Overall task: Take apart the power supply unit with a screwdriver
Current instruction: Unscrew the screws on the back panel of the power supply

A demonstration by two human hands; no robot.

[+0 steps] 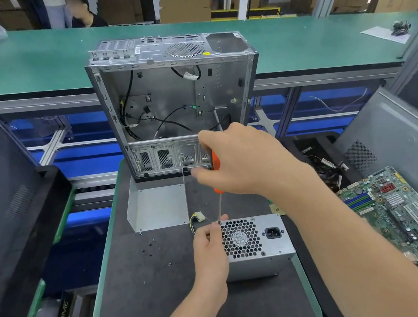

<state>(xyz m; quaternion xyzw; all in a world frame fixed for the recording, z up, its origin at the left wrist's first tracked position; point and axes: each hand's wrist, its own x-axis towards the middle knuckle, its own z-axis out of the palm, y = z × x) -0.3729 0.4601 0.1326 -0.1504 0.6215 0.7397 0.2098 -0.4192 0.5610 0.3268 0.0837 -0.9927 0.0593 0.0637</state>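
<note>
Item: power supply unit (pixel 259 246), a grey sheet-metal box with its honeycomb fan grille and mains socket facing up. It stands on the dark work mat (pixel 146 290), directly in front of the emptied computer case (pixel 175 103).

Your right hand (pixel 244 164) is wrapped around the orange handle of the screwdriver (pixel 217 184), shaft near upright, tip on a screw at the unit's top-left corner. Your left hand (pixel 209 242) presses on that same corner, fingers pinched narrowly about the shaft near the tip.

Handling, as judged: rigid and fairly heavy for its bulk, unlikely to flex; smooth walls may slide on the mat under turning force. Brace it by the side walls or corners, not the grille. Cut edges probably sharp.

Beside the unit: a yellow-and-black cable bundle (pixel 197 221) at its left; the detached metal cover (pixel 158 206) behind-left; loose screws (pixel 149 247) further left; a motherboard (pixel 400 213) well to its right.
</note>
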